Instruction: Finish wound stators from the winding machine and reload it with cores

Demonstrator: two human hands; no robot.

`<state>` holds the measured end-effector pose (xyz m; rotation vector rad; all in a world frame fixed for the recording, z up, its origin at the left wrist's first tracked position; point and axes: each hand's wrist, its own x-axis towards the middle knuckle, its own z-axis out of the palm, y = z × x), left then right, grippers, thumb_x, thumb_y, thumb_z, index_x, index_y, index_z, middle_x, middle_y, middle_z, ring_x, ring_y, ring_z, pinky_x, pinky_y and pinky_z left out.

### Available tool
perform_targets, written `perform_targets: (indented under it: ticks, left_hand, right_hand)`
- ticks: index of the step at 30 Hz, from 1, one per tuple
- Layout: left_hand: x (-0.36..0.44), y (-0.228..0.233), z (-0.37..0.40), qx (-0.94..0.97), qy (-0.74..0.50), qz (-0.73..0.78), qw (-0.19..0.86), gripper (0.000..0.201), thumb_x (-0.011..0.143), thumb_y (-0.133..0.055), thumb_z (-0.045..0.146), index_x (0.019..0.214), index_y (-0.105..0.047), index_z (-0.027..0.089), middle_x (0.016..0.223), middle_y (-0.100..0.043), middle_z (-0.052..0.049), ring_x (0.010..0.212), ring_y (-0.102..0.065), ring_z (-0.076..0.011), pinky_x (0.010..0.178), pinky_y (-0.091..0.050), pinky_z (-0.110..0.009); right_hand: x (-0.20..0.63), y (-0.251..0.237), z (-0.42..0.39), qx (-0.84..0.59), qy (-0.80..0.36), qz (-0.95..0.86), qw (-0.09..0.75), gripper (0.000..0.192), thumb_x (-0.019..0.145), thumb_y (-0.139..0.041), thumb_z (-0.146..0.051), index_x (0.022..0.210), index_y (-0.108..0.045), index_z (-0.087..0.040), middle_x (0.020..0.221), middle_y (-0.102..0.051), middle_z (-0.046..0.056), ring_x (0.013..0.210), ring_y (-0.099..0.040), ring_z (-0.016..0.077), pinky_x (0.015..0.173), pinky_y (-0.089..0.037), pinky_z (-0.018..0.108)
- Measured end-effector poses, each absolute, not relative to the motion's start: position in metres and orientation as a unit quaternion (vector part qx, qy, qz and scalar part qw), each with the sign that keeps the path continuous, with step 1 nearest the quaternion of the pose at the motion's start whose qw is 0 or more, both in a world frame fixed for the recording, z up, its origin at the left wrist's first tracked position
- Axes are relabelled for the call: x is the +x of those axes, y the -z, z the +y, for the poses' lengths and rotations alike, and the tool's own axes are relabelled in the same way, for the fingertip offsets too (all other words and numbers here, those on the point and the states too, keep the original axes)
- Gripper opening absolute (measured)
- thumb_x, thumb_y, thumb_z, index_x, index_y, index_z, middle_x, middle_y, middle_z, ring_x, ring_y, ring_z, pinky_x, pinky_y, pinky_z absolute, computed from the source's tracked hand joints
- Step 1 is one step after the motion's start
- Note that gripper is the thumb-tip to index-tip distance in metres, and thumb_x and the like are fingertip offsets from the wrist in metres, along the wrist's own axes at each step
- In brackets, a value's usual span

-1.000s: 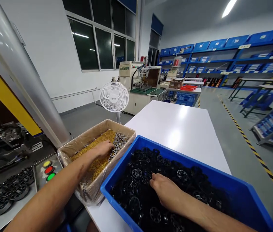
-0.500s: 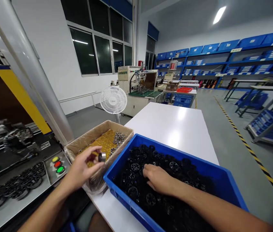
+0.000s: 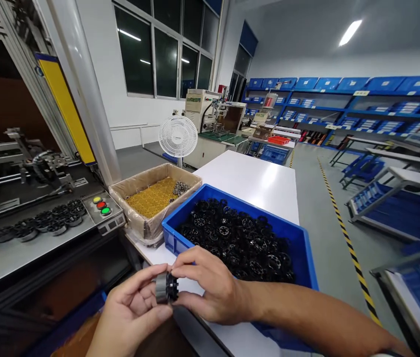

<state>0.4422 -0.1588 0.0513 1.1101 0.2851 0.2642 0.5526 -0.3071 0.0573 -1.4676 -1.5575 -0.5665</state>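
In front of my body, my left hand (image 3: 135,307) grips a silver metal ring (image 3: 161,288) between thumb and fingers. A black toothed plastic part (image 3: 173,286) sits against the ring's right side, pinched by the thumb and fingers of my right hand (image 3: 210,287). Whether it is seated inside the ring, I cannot tell. Just beyond the hands stands a blue bin (image 3: 308,258) with a heap of black round slotted parts (image 3: 232,238) in it.
Left of the bin is a plastic-lined carton (image 3: 150,228) with yellow-brown pieces and some metal rings. A button box (image 3: 104,210) and a row of black-and-silver parts (image 3: 57,218) lie by the machine at left. A white table (image 3: 247,171) extends behind, near a fan (image 3: 178,136).
My right hand has left the blue bin and come to my left hand, now with a black plastic part. The left hand has drawn back from over the carton, ring still held.
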Motion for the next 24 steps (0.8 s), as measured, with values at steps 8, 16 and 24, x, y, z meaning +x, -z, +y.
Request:
perform_targets:
  ticks: [8, 16, 24]
  left_hand:
    - [0.437, -0.040, -0.161, 0.571, -0.148, 0.076, 0.804, 0.042, 0.051, -0.091, 0.011, 0.088, -0.080, 0.027, 0.082, -0.081, -0.003, 0.074, -0.077, -0.0175, 0.070, -0.059, -0.017]
    - [0.435, -0.036, -0.154, 0.596, -0.113, 0.036, 0.794, 0.048, 0.059, -0.085, 0.004, 0.097, -0.079, 0.033, 0.092, -0.081, -0.002, 0.082, -0.077, -0.0191, 0.072, -0.059, -0.016]
    - [0.439, -0.041, -0.161, 0.586, -0.122, 0.075, 0.797, 0.047, 0.057, -0.086, 0.005, 0.095, -0.079, 0.033, 0.092, -0.081, -0.001, 0.081, -0.077, -0.0167, 0.072, -0.057, -0.012]
  right_hand:
    - [0.547, -0.052, -0.313, -0.585, 0.216, -0.651, 0.433, 0.029, 0.089, -0.062, -0.019, 0.116, -0.055, -0.012, 0.098, -0.064, 0.013, 0.091, -0.062, 0.0192, 0.078, -0.055, 0.034]
    - [0.555, -0.050, -0.316, -0.567, 0.218, -0.676, 0.418, 0.037, 0.089, -0.066, -0.029, 0.115, -0.056, -0.006, 0.096, -0.066, 0.017, 0.091, -0.063, 0.0216, 0.080, -0.057, 0.037]
    - [0.558, -0.050, -0.318, -0.579, 0.219, -0.679, 0.395, 0.029, 0.093, -0.060, -0.024, 0.117, -0.057, -0.007, 0.101, -0.066, 0.016, 0.097, -0.063, 0.0211, 0.085, -0.058, 0.038]
